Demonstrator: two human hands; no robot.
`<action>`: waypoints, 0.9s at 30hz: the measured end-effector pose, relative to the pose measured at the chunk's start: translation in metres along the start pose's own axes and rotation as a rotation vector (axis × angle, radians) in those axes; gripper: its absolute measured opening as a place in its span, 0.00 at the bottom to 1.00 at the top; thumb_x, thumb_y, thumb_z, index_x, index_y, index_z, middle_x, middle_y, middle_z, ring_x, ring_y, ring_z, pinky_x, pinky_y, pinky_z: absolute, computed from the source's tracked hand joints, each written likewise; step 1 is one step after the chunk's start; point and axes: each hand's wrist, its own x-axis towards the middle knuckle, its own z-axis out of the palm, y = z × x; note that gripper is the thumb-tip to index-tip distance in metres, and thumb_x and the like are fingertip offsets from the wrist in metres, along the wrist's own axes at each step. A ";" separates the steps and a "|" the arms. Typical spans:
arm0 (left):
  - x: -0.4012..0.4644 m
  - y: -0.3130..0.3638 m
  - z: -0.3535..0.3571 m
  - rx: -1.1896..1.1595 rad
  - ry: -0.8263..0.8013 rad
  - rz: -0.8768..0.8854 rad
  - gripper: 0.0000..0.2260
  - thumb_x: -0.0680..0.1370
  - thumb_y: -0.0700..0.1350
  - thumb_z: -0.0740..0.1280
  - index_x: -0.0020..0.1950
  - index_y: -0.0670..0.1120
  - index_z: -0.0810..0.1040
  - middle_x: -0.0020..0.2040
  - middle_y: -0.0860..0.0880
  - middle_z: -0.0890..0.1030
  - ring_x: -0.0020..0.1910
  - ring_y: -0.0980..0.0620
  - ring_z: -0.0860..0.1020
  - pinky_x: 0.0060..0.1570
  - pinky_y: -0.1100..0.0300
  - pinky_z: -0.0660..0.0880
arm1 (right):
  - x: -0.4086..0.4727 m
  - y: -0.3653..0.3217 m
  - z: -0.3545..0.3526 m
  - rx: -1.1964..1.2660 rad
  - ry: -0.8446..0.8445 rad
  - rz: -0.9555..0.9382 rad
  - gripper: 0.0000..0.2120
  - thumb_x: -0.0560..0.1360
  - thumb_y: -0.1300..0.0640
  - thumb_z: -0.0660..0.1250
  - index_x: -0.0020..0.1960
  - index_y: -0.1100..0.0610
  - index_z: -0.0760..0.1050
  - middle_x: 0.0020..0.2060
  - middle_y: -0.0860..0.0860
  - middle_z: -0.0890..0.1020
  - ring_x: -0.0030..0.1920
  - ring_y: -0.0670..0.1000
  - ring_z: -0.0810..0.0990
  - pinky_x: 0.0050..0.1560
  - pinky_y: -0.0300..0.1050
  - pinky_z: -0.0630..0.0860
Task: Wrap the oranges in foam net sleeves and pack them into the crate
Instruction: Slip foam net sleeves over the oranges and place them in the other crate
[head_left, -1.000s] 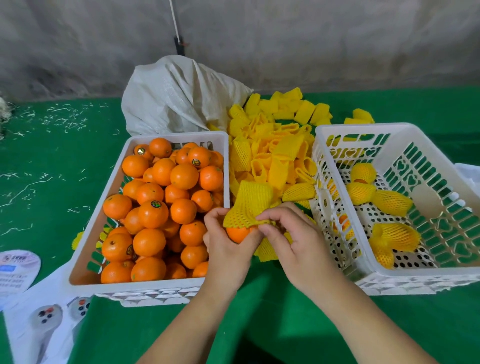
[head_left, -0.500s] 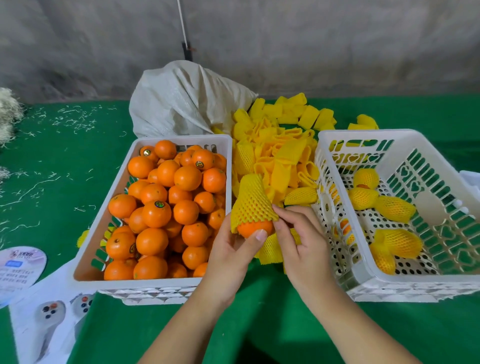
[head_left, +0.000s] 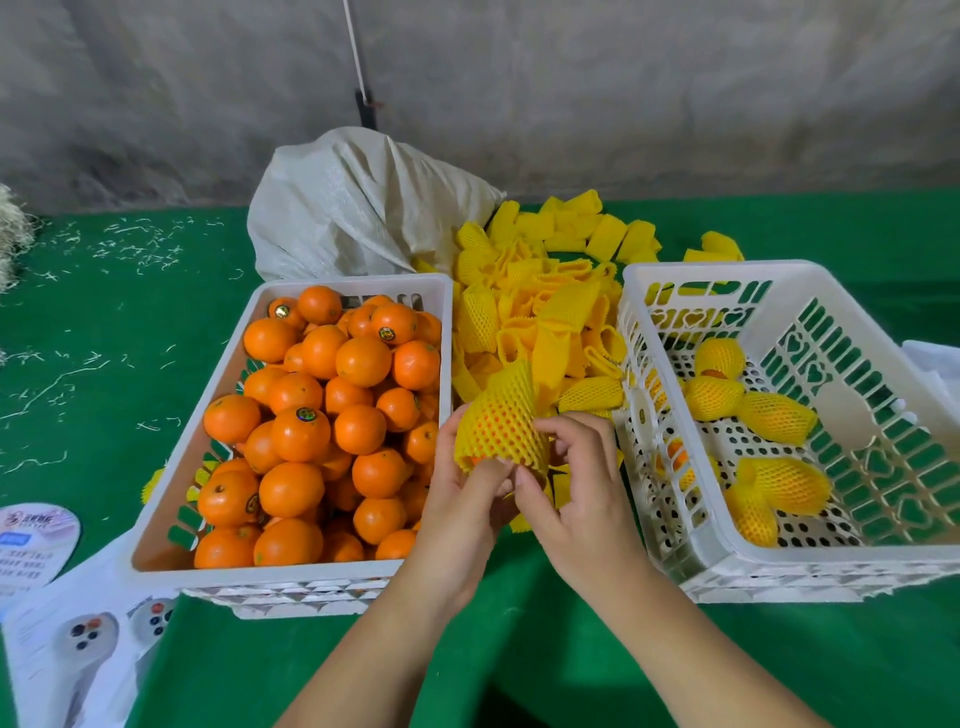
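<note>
Between the two crates I hold one orange almost wholly covered by a yellow foam net sleeve (head_left: 497, 427). My left hand (head_left: 462, 499) cups it from below and the left. My right hand (head_left: 576, 488) pinches the sleeve's lower right edge. A white crate (head_left: 171, 483) on the left is heaped with bare oranges (head_left: 332, 415). The white crate (head_left: 711, 551) on the right holds several sleeved oranges (head_left: 774, 415). A pile of loose yellow sleeves (head_left: 540, 306) lies behind my hands, between the crates.
A grey woven sack (head_left: 358, 208) sits behind the left crate. White printed leaflets (head_left: 78, 639) lie at the front left on the green cloth (head_left: 93, 332). Straw bits litter the cloth at the far left. A grey wall stands behind.
The sleeve has been pulled down over the orange, which showed bare at the bottom before and is now nearly covered. Both hands rose slightly with it.
</note>
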 end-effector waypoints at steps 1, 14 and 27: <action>0.000 0.002 -0.005 0.003 -0.070 -0.015 0.25 0.75 0.45 0.74 0.71 0.59 0.75 0.61 0.43 0.83 0.56 0.45 0.83 0.57 0.48 0.81 | 0.000 0.002 -0.004 -0.017 -0.006 -0.022 0.18 0.79 0.53 0.68 0.65 0.59 0.74 0.61 0.46 0.70 0.62 0.41 0.72 0.62 0.33 0.70; 0.002 -0.004 -0.006 0.199 0.202 0.018 0.27 0.68 0.52 0.76 0.63 0.50 0.72 0.54 0.44 0.85 0.57 0.38 0.84 0.60 0.31 0.79 | 0.006 -0.006 -0.010 -0.146 -0.017 -0.189 0.10 0.81 0.60 0.65 0.56 0.64 0.82 0.52 0.52 0.79 0.51 0.51 0.80 0.55 0.33 0.74; 0.000 -0.012 -0.007 0.107 0.232 0.082 0.26 0.75 0.50 0.75 0.73 0.54 0.75 0.64 0.42 0.83 0.63 0.37 0.82 0.62 0.31 0.79 | 0.002 -0.002 -0.002 -0.116 0.034 -0.060 0.09 0.75 0.59 0.66 0.51 0.60 0.82 0.45 0.51 0.81 0.42 0.44 0.78 0.41 0.35 0.76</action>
